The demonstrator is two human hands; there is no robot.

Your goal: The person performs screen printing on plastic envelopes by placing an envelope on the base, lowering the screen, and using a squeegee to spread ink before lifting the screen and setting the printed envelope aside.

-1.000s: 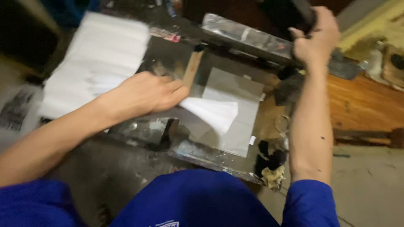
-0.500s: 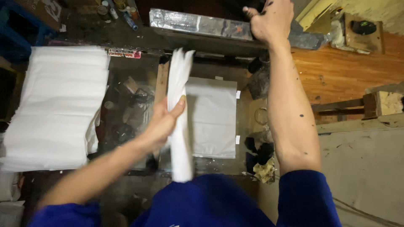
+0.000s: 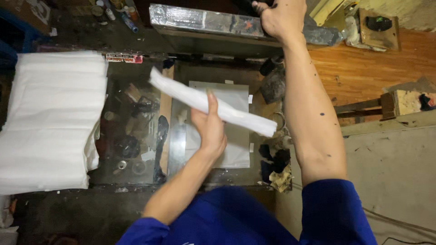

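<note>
I count 1 white sheet [image 3: 213,108] in left grip [image 3: 209,131] | 1 right grip [image 3: 279,18] clamps frame [image 3: 204,20], 12 o'clock | sheet now tilted, was upright.

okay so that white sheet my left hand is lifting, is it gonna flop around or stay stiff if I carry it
Probably floppy: the white sheet curls over the left hand and hangs unsupported at both ends. It looks light, since the fingers alone hold it up. It may crease easily, being thin like the white stack beside it.

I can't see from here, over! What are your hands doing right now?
Left hand shut on white sheet, held above glass table. Right hand grips raised foil-covered frame. Nothing in the way.
</note>
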